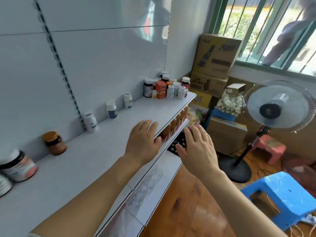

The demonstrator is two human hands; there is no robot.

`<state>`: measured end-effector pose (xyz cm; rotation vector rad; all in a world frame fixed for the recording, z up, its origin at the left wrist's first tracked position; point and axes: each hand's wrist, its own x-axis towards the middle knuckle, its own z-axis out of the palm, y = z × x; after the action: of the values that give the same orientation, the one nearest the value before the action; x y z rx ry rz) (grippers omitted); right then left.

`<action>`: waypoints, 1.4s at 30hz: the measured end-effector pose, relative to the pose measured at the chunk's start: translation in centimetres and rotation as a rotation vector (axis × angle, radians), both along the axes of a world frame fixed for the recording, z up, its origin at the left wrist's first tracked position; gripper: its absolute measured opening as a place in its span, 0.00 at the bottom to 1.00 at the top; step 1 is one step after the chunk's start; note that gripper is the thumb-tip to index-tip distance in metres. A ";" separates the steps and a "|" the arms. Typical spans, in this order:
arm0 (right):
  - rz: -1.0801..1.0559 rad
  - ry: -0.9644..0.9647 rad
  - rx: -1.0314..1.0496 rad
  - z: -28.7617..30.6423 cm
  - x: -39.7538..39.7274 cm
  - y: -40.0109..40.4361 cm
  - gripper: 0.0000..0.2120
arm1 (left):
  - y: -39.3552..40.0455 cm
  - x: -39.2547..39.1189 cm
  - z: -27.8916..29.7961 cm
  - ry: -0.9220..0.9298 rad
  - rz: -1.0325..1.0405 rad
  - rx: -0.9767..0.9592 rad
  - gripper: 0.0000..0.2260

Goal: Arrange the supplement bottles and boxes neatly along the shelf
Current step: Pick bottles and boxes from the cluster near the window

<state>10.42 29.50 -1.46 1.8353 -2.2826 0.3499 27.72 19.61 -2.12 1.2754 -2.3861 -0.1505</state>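
Reaching out over the white shelf (106, 161), you are holding both hands flat and empty: your left hand (142, 142) is hovering at the shelf's front lip with its grip spread and fingers straight, and your right hand (199, 148) is hanging just past the edge, its grip likewise spread and holding nothing.

Supplement bottles are crowding the far end in a tight cluster (168, 88) around an orange box (161, 89), while three white bottles (112, 110) are standing well apart along the back wall. An amber jar (54, 143) is sitting nearer you, and a large dark-banded tub (18, 165) is lying tilted at the near left.

Judging by their look, the small white bottles are likely being light, rigid plastic with smooth labels, so you are best taking each around the body just under the cap. The amber jar may be glass, though the blur is making that hard to confirm, so a full wrap around its waist is looking safer. The box is probably thin card and crushable; you are wanting to hold it by its broad faces, gently.
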 end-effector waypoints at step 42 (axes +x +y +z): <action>0.940 0.091 0.176 -1.9 -21.4 -55.3 0.23 | -39.2 -20.5 -8.7 -0.074 0.584 0.157 0.13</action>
<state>-10.94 -25.84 -3.31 2.8383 -1.2738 0.1727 7.26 -19.62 -10.79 2.0203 -1.9841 -0.1150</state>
